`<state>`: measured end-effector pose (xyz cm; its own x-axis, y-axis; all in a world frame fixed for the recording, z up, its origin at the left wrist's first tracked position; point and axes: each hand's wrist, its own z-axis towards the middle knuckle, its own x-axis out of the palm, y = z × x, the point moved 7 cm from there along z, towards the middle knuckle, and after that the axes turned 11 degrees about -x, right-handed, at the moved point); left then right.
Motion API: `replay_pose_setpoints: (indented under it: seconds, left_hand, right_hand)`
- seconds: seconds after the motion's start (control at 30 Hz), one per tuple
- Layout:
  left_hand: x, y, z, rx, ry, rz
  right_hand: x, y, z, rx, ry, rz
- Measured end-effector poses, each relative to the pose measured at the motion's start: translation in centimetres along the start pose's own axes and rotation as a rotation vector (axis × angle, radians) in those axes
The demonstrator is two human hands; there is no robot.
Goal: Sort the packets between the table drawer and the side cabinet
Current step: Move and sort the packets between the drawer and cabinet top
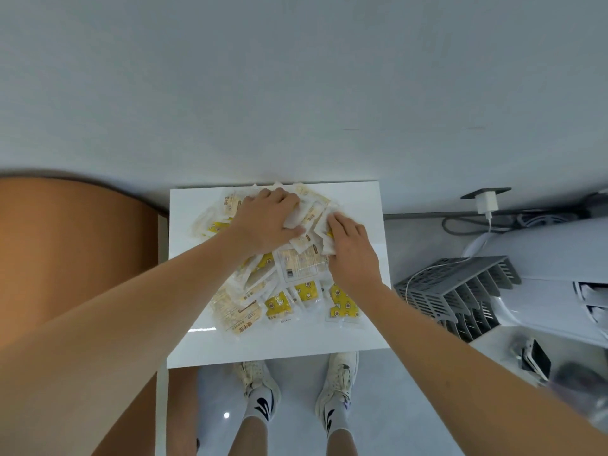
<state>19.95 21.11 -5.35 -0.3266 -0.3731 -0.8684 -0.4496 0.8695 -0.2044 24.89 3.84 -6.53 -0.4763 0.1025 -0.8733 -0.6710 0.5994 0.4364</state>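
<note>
Bright, even light; glare streak on the white tabletop (204, 329); wide-angle bending and softness at edges.

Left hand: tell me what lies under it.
The left hand grips packets at the far end of the packet pile on the white table, white wrappers bunched under its fingers. Anything directly beneath the palm is covered.

- You stand at a white glossy surface (197, 343) set against the wall, beside an orange one.
- A loose heap of packets (279, 274) lies directly on it, yellow-printed and pale ones overlapping, spread from the far edge toward the middle.
</note>
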Motion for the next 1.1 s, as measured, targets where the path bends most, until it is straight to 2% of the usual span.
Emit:
replay_pose_setpoints:
  seconds: [0.17, 0.33, 0.5, 0.77, 1.1]
  left_hand:
    - [0.5, -0.8, 0.4, -0.046, -0.001, 0.028]
    - [0.1, -2.0, 0.8, -0.067, -0.113, 0.025]
    - [-0.1, -2.5, 1.0, -0.120, -0.125, -0.012]
    - [-0.9, -2.7, -0.4, 0.031, -0.132, -0.001]
    - [-1.8, -4.4, -1.4, 0.024, -0.160, 0.094]
  right_hand:
    - [0.4, -0.3, -0.2, 0.000, -0.006, -0.016]
    - [0.0, -0.2, -0.2, -0.004, -0.058, 0.003]
    - [-0.1, -0.3, -0.3, -0.009, -0.051, 0.006]
    - [-0.9, -0.2, -0.7, -0.070, -0.073, -0.006]
    - [-1.3, 0.9, -0.4, -0.149, -0.019, -0.076]
